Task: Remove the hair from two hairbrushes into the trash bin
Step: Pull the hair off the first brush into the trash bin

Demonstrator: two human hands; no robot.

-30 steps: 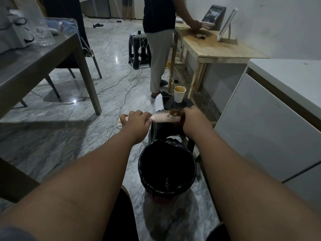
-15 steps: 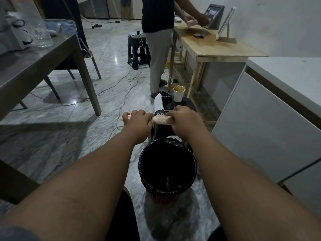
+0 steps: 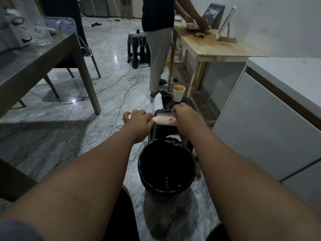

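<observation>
Fingers of my left hand (image 3: 139, 121) are wrapped around the handle of the pink hairbrush (image 3: 165, 120), held level above and beyond the trash bin (image 3: 167, 168). My right hand (image 3: 186, 117) curls over the bristle head, fingertips pinched at a small dark tuft of hair (image 3: 171, 120). Risk noted: the brush sits past the bin's far rim, so loosened strands could fall onto the stool or floor.
</observation>
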